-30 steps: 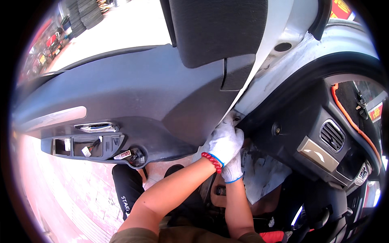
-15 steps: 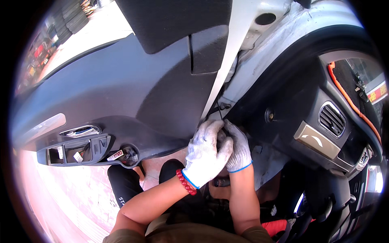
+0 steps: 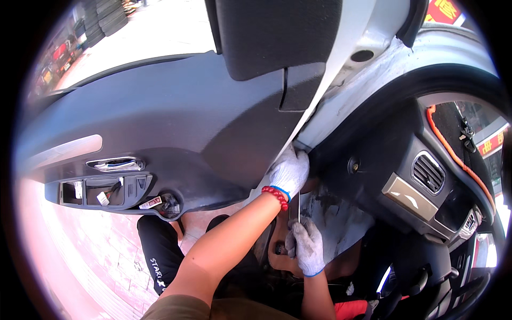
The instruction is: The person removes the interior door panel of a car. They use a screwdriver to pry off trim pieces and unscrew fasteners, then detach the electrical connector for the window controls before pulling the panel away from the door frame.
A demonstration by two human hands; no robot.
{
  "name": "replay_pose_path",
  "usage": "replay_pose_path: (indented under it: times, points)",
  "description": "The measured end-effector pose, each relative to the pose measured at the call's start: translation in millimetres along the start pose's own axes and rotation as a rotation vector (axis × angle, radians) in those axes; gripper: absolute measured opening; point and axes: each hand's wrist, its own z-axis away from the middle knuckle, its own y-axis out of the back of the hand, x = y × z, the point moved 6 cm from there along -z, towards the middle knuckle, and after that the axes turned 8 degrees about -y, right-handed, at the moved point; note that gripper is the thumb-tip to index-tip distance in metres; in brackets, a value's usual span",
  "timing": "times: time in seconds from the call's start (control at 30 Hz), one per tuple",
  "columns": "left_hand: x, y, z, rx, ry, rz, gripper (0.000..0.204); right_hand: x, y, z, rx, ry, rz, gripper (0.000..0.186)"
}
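Left hand: white knitted glove (image 3: 290, 170), at the gap between the door panel (image 3: 160, 117) and the white body frame (image 3: 368, 85); fingertips hidden, so whether they are apart or together cannot be told.
Right hand: gloved (image 3: 308, 248), nearer than the left, fingers curled together around the lower end of a thin rod (image 3: 299, 209).
Rod: upright in view between the two hands; upper contact with the left hand cannot be confirmed.
Left wrist: red bead bracelet (image 3: 278, 198).
Door, left: chrome inner handle (image 3: 118, 164) above an open switch recess (image 3: 106, 181), white connector (image 3: 103, 198) inside.
Dashboard, right: round-edged air vent (image 3: 428, 172).
Far left: stacked tyres (image 3: 111, 20).
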Motion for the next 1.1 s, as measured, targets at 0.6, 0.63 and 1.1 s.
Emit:
replay_pose_path:
  times: [0.6,0.63,1.1]
  points:
    - [-14,-8,28,0.154,0.255,0.492,0.035,78,10,-8,0.026,-0.136,0.060,0.017]
    - [-7,-8,35,0.185,0.372,0.733,0.033,82,15,-10,0.031,-0.124,0.064,0.017]
    - [1,-28,-2,0.117,0.638,1.243,0.031,92,-1,9,-0.036,-0.247,0.133,0.023]
